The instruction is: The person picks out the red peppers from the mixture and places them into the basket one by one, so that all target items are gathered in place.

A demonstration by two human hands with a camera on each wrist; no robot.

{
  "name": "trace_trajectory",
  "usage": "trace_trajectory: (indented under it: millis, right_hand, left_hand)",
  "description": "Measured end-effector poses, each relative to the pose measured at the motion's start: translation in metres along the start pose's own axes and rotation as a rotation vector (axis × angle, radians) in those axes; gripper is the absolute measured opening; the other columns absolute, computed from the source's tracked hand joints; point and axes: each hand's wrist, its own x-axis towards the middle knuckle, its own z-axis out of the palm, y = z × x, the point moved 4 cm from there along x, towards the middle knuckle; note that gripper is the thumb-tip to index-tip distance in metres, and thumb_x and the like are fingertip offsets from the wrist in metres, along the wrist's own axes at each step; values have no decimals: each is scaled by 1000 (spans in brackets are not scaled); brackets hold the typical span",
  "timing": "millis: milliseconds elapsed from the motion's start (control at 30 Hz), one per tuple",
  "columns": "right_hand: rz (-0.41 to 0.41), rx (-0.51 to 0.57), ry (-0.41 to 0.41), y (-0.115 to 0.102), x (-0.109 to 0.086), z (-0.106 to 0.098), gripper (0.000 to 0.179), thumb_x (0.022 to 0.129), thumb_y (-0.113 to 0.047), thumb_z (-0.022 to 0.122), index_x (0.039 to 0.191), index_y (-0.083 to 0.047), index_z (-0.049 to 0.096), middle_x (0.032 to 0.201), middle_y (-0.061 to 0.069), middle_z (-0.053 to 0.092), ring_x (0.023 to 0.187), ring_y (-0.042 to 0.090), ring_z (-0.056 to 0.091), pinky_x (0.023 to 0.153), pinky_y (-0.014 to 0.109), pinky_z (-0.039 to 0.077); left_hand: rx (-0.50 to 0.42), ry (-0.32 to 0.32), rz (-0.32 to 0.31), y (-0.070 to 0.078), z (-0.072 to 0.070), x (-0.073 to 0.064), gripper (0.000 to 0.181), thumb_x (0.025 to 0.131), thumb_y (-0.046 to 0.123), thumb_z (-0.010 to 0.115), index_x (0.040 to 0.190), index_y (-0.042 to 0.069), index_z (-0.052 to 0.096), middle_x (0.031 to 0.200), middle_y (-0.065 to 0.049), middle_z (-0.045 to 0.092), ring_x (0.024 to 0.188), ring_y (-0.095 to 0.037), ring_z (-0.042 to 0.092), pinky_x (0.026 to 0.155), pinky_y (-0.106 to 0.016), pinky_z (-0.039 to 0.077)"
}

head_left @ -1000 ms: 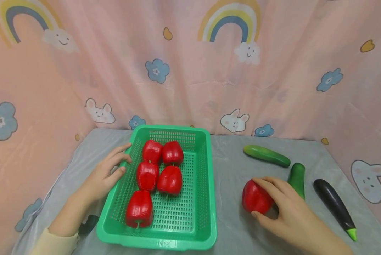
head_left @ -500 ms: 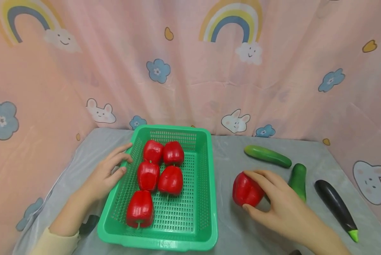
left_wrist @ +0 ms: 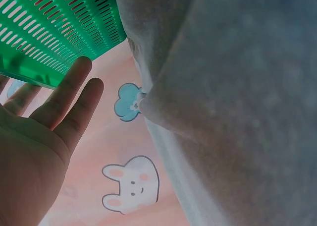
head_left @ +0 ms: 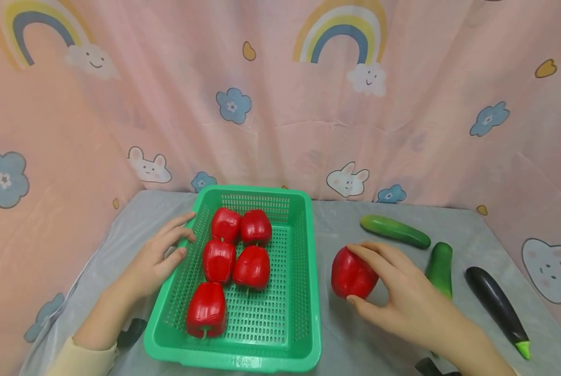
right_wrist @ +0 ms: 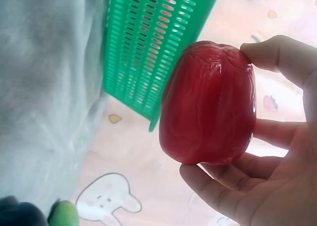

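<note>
A red bell pepper [head_left: 353, 274] is gripped by my right hand [head_left: 404, 297], just right of the green basket [head_left: 315, 313]. The right wrist view shows the thumb at one end of the bell pepper [right_wrist: 208, 104] and the fingertips at the other. My left hand [head_left: 155, 258] rests with relaxed fingers on the basket's left rim. In the left wrist view those fingers [left_wrist: 72, 89] lie against the perforated side wall. Inside the basket sit several more red bell peppers [head_left: 252, 267], grouped along its left and middle.
On the grey cloth [head_left: 336, 219], right of the basket, lie a light-tipped green cucumber [head_left: 395, 231], a second dark green vegetable [head_left: 440, 269] partly behind my right hand, and an eggplant [head_left: 496, 308]. A pink printed curtain [head_left: 280, 146] stands behind and at both sides.
My right hand has carried the bell pepper leftward and slightly away from me, closer to the basket. The left hand and the peppers in the basket have stayed in place.
</note>
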Motion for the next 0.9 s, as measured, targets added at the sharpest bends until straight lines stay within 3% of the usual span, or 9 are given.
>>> trace_trajectory:
  millis: [900]
  right_hand:
    - [-72,127,-29,-35,25,9,80,82,-28,96,152,-21,59,145,-5,57,126,14,56,80,32,63]
  left_hand:
    - [-1,1,-1,1,0,0,19,102,5,64,120,8,67,167,-14,47,148,-37,49,101,-69,52]
